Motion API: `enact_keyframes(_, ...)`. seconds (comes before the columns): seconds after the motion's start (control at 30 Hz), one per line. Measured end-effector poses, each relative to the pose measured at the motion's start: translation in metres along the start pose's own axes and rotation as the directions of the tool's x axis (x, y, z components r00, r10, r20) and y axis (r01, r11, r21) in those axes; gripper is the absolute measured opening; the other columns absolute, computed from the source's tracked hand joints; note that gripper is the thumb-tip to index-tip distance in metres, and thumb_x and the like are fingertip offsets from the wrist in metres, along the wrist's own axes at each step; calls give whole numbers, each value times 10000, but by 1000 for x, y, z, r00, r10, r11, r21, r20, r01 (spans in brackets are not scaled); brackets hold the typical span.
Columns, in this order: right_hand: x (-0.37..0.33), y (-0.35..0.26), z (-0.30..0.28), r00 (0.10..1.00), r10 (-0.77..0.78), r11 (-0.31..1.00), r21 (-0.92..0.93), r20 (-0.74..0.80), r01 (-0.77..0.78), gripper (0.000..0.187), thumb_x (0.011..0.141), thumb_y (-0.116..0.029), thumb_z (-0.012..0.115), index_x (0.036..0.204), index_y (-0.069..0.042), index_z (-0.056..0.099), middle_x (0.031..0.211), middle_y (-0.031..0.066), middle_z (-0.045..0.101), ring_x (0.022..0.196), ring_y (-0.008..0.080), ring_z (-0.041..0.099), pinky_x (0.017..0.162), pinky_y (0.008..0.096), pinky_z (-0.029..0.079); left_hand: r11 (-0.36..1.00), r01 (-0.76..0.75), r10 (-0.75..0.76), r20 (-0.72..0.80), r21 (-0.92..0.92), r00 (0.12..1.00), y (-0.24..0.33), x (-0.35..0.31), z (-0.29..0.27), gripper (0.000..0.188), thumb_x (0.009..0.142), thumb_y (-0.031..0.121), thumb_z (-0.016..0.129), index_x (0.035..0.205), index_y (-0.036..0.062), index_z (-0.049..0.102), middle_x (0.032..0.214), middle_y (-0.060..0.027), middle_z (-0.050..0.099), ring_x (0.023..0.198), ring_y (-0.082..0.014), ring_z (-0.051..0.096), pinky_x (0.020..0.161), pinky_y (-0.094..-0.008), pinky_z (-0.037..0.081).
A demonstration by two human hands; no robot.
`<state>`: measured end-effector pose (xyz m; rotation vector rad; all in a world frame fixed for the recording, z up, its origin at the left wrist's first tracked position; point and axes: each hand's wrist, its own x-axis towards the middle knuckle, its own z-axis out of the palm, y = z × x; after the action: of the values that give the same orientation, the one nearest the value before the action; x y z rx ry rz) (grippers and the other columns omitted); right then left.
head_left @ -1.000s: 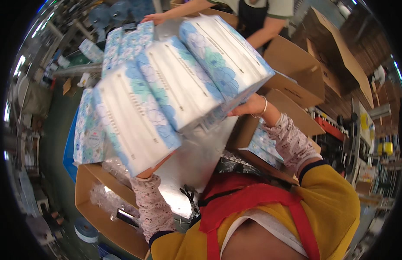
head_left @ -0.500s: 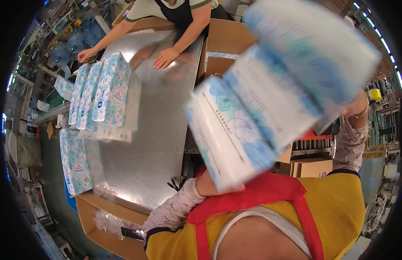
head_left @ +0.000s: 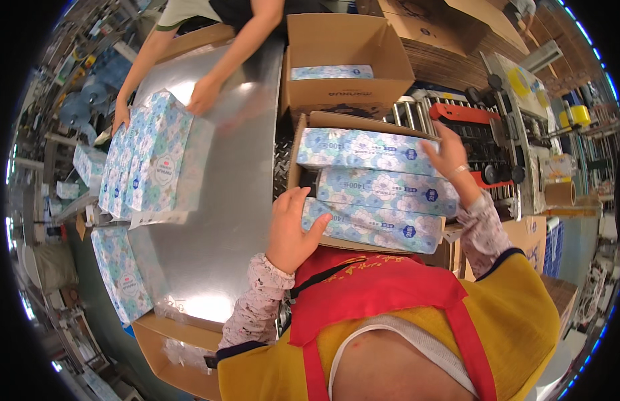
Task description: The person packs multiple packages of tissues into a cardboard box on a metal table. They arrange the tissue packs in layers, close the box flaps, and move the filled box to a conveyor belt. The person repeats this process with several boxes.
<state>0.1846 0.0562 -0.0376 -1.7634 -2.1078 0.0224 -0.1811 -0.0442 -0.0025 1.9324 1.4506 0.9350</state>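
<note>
Single head view: fisheye, looks steeply down from above chest, close over worktop (head_left: 223, 220); far side at top.

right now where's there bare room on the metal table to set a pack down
The bare stretch of the metal table lies between the upright tissue packs under a co-worker's hand and the near carton. That carton is crowded: three packs fill it, held between the left hand and right hand.
</note>
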Motion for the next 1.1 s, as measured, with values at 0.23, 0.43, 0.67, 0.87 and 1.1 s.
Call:
enact_keyframes(0.23, -119, -13, 11, 643, 631, 241, 678, 434, -694, 549, 829, -395, 623, 1183, -11, 452, 1011, 84, 597, 896, 159, 567, 774, 313, 474, 993, 60, -28, 286, -105, 958, 0, 26, 24, 455, 773, 222, 675, 1117, -35, 524, 1100, -206, 540, 1015, -347, 527, 881, -370, 409)
enact_keyframes(0.43, -124, -73, 134, 738, 600, 517, 554, 308, -652, 764, 831, -483, 536, 1272, 103, 320, 1109, 302, 536, 1064, 424, 517, 925, 394, 396, 996, -20, 52, 353, -92, 934, 1, 39, 48, 423, 782, 208, 666, 1109, -24, 532, 1092, -199, 543, 1008, -343, 534, 860, -358, 421)
enact_keyframes(0.67, -117, -41, 74, 608, 435, 640, 246, 664, -728, 719, 832, -552, 493, 1124, 104, 450, 1050, 306, 561, 873, 423, 600, 799, 430, 461, 995, -95, 81, 358, 22, 930, 2, 37, 31, 423, 784, 204, 664, 1113, -27, 530, 1099, -204, 544, 1019, -351, 523, 861, -362, 421)
enact_keyframes(0.87, -167, -70, 59, 521, 183, 418, 413, 834, -809, 804, 725, -542, 660, 1183, 80, 437, 958, 238, 618, 795, 358, 625, 728, 374, 486, 1000, -8, 15, 426, -19, 905, -4, 40, 31, 426, 786, 213, 663, 1114, -24, 530, 1093, -206, 546, 1023, -353, 520, 872, -370, 413)
enact_keyframes(1.1, -117, -78, 45, 480, 196, 911, 22, 855, -412, 614, 776, -399, 644, 1202, 11, 478, 1027, 232, 590, 908, 360, 584, 804, 385, 477, 973, -173, 73, 510, 152, 857, -15, 53, 52, 599, 780, 287, 672, 1250, -3, 438, 1245, -238, 452, 1175, -381, 415, 973, -420, 343)
